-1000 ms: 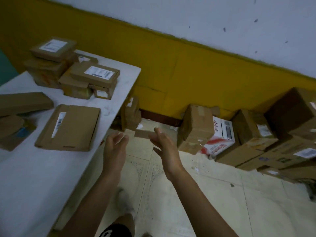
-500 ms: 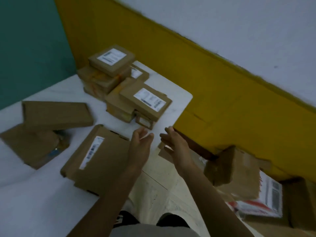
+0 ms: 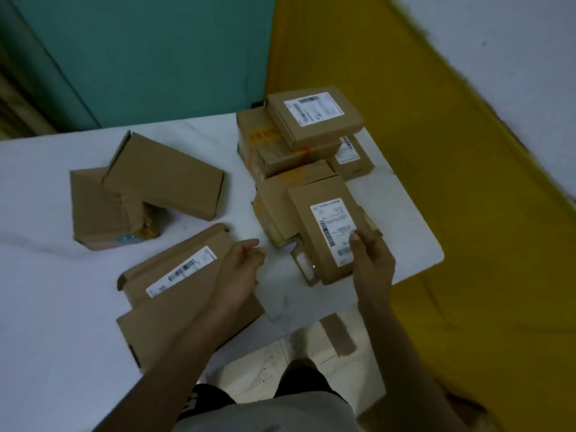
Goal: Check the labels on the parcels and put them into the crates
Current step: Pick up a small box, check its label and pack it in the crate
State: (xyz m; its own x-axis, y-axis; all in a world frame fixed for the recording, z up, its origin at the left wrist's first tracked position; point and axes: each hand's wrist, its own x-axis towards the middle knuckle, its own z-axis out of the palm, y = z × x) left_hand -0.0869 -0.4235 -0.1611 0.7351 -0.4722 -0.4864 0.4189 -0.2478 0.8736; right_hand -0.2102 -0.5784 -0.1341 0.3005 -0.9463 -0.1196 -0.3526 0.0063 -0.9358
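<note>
We see a white desk point(image 3: 62, 307) filling the left and centre of the frame. On its near edge lies a wide flat parcel point(image 3: 174, 294), label up. Two plain boxes point(image 3: 162, 173) overlap at centre left, and a stack of parcels point(image 3: 314, 120) sits at upper centre. Just below it, the labelled parcel point(image 3: 321, 226) rests atop smaller ones. Our right hand point(image 3: 372, 260) grips its near right corner, thumb on the label. Our left hand point(image 3: 240, 272) hovers over the flat parcel, fingers loosely curled, holding nothing.
</note>
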